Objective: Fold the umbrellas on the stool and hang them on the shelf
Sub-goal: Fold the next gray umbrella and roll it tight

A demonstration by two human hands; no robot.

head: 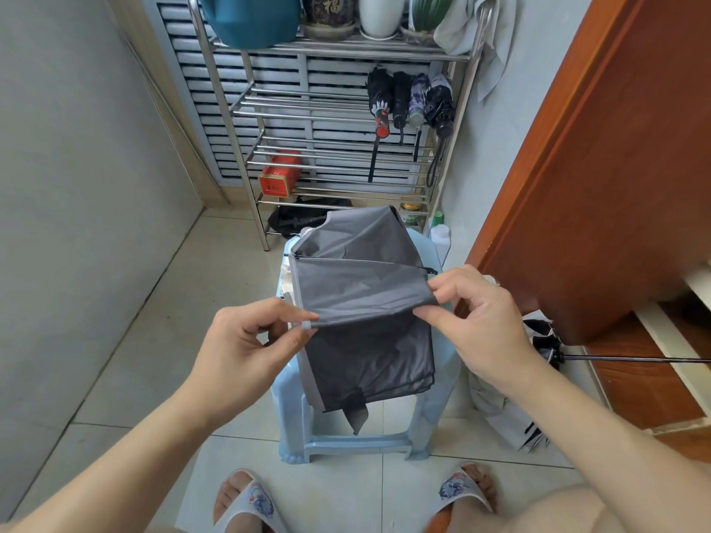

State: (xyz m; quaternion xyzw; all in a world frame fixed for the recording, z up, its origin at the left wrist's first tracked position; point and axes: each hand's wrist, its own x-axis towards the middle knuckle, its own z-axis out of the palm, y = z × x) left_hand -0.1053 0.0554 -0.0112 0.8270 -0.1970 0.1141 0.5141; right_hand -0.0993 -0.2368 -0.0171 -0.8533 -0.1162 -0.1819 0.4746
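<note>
Both hands pinch one panel of the dark grey fabric umbrella (365, 302), which lies on the seat of the pale blue plastic stool (434, 382): left hand (246, 340) at the hem, right hand (477, 313) at the crease. Pleating seems underway; next, gather the remaining panels, wrap them, and hang the umbrella on the steel wire shelf (307, 105) beside four hung folded umbrellas (411, 100).
</note>
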